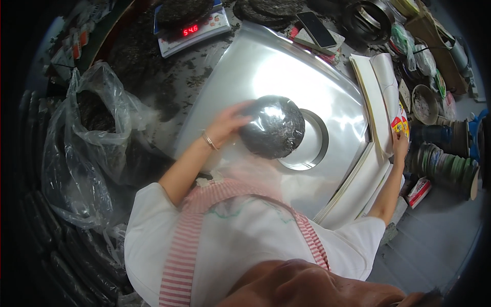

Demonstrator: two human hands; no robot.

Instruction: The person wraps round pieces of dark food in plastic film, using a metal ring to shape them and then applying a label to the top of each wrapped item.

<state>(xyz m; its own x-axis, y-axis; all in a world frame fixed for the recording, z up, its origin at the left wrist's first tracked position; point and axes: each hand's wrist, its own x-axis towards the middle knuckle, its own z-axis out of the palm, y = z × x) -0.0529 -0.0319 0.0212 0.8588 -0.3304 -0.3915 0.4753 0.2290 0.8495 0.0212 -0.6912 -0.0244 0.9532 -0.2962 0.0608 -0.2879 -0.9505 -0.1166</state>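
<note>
A dark, flat, round cake in what looks like glossy clear film [272, 127] is seen over the broad, silvery metal sheet [220, 110], overlapping the left side of the round, silvery metal ring [323, 142]; at its left edge the blurred left hand [231, 123] is placed, fingers extended — whether it is gripped cannot be told. The cake is best steadied lightly, so that the film is not creased. Farther right, a small yellow-and-red printed paper [397, 126] is touched by the right hand's [400, 145] bunched fingers — a firm pinch cannot be confirmed.
</note>
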